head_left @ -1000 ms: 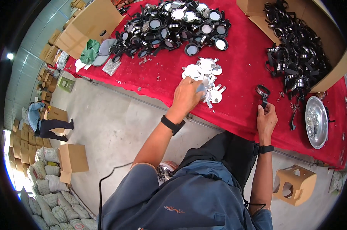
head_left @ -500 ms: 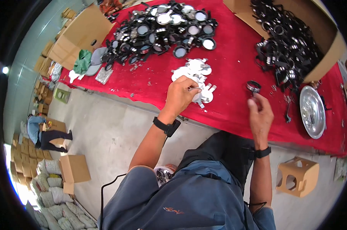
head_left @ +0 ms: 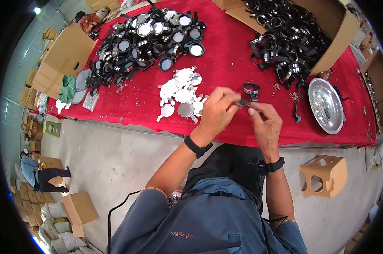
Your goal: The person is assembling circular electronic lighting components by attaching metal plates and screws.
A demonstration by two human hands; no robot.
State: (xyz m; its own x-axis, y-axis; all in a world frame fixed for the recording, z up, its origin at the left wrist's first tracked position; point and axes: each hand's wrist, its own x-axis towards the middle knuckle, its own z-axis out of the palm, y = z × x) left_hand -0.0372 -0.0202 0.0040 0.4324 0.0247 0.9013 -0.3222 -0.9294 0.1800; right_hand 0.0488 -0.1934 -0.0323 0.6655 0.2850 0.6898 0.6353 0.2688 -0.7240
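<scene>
My left hand (head_left: 219, 111) pinches a small flat disc (head_left: 243, 102), which looks dark grey at this angle. Close beside it, my right hand (head_left: 266, 125) has thumb and fingers closed on the short tab of a black ring with a silvery band (head_left: 251, 88). The disc is just below the ring, near the right fingertips; whether they touch I cannot tell. Left of my hands lies a loose pile of white tabbed discs (head_left: 183, 95) on the red cloth (head_left: 217, 46).
Farther left is a heap of black rings with discs in them (head_left: 134, 55). A cardboard box (head_left: 333, 42) spills more black rings at the right, near a metal bowl (head_left: 313, 98) of small parts. A stool (head_left: 325, 175) stands on the floor; another person (head_left: 41, 173) bends at far left.
My left hand has moved right from the white pile with a disc, up to the ring. My right hand still has the ring. The whole view has shifted.
</scene>
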